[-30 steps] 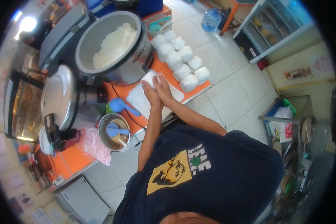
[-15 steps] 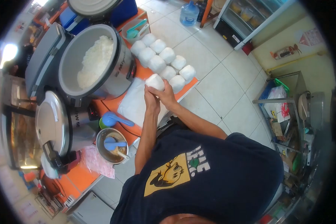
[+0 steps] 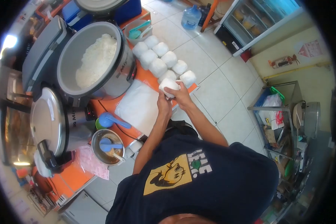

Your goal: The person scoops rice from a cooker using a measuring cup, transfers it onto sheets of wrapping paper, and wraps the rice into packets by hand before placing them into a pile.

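Observation:
Both of my hands are wrapped round a white wrapped bundle (image 3: pixel 169 86) near the table's right corner. My left hand (image 3: pixel 164 102) holds it from below, and my right hand (image 3: pixel 181 93) grips its right side with the thumb across the front. Just beyond it, several similar white bundles (image 3: pixel 158 67) stand in rows along the table edge. A stack of white sheets (image 3: pixel 137 104) lies on the orange table (image 3: pixel 147 77), left of my hands. Behind the sheets, an open cooker (image 3: pixel 65 59) holds white rice (image 3: pixel 97 59).
A closed cooker (image 3: pixel 47 121) stands at the left. Nearer me are a blue scoop (image 3: pixel 107 120), a metal pot (image 3: pixel 97 149) with another scoop inside, and pink plastic (image 3: pixel 89 160). A tub with utensils (image 3: pixel 130 33) is at the far end. A metal rack (image 3: pixel 291 112) stands right.
The bundle has moved off the sheets towards the right corner of the table, with both my hands round it. The view has shifted too.

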Motion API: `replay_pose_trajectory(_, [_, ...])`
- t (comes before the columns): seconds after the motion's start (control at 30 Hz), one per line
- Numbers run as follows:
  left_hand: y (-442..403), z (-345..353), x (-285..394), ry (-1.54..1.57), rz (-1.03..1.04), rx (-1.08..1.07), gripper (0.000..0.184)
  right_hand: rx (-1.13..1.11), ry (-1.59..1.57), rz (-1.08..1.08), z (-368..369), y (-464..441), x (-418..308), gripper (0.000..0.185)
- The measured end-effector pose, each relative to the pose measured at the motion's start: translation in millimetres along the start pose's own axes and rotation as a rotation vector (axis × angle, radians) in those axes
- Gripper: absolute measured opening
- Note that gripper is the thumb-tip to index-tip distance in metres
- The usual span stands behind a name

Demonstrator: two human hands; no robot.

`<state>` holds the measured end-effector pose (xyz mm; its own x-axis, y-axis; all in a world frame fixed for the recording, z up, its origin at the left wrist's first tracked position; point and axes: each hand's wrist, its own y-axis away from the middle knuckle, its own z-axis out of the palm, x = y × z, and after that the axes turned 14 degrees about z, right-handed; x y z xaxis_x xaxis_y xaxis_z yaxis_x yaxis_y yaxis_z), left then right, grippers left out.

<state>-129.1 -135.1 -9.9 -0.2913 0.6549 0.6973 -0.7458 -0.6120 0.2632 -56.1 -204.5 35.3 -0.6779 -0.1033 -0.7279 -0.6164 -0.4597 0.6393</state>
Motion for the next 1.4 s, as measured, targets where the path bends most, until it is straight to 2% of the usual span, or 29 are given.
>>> replay_pose_trajectory(0.1, [-11,-4,3,-0.12,0.101,-0.026,0.049,0.007,-0.094,-0.027,-2,3,-17,0.079])
replay_pose_trajectory(0.17, [-18,-6,20,-0.04,-0.013,-0.101,0.051,-0.092,0.188,-0.029,-24,-23,-26,0.08])
replay_pose_trajectory(0.2, [-26,-10,19,-0.038,-0.012,-0.094,0.051,-0.095,0.193,-0.024,-29,-38,-26,0.08])
replay_pose_trajectory(0.27, [-46,-18,9,-0.359,-0.007,-0.088,0.05,0.172,0.621,-0.169,-39,-69,-27,0.078])
replay_pose_trajectory(0.4, [-68,-11,-4,-0.419,0.142,-0.037,0.055,0.066,0.716,-0.159,-36,-92,-46,0.076])
replay_pose_trajectory(0.5, [-78,-16,-16,-0.482,0.206,0.023,0.055,0.121,0.807,-0.222,-34,-96,-47,0.07])
replay_pose_trajectory(0.6, [-80,-19,-19,-0.646,0.172,-0.005,0.054,0.131,0.913,-0.319,-40,-105,-42,0.07])
replay_pose_trajectory(0.67, [-77,-18,-22,-0.948,0.227,0.093,0.053,0.145,0.969,-0.325,-43,-106,-43,0.072])
replay_pose_trajectory(0.7, [-78,-19,-25,-0.947,0.225,0.096,0.053,0.16,1.022,-0.337,-45,-108,-42,0.073])
replay_pose_trajectory(0.77, [-80,-23,-29,-0.617,0.171,0.074,0.051,0.143,1.019,-0.339,-47,-112,-38,0.075])
replay_pose_trajectory(0.9, [-82,-30,-27,-0.549,0.163,0.061,0.051,0.15,1.052,-0.388,-48,-113,-26,0.081])
replay_pose_trajectory(0.97, [-71,-43,-11,-0.74,0.283,0.028,0.046,0.188,1.101,-0.4,-40,-101,-27,0.082])
replay_pose_trajectory(1.13, [-36,-101,30,-0.938,0.385,0.245,0.028,0.197,1.184,-0.435,-29,-95,-26,0.084])
replay_pose_trajectory(1.2, [-19,-115,50,-0.9,0.376,0.353,0.028,0.178,1.109,-0.434,-29,-98,-25,0.087])
replay_pose_trajectory(1.27, [0,-131,66,-1.061,0.498,0.425,0.031,0.128,1.184,-0.485,-21,-85,-30,0.086])
replay_pose_trajectory(1.33, [24,-137,79,-1.098,0.516,0.546,0.035,0.529,1.287,-0.779,0,-62,-36,0.072])
replay_pose_trajectory(1.37, [35,-144,80,-1.195,0.558,0.698,0.038,0.492,1.299,-0.789,18,-50,-36,0.072])
replay_pose_trajectory(1.4, [42,-151,81,-1.296,0.597,0.848,0.04,0.28,1.126,-0.703,49,-31,-37,0.059])
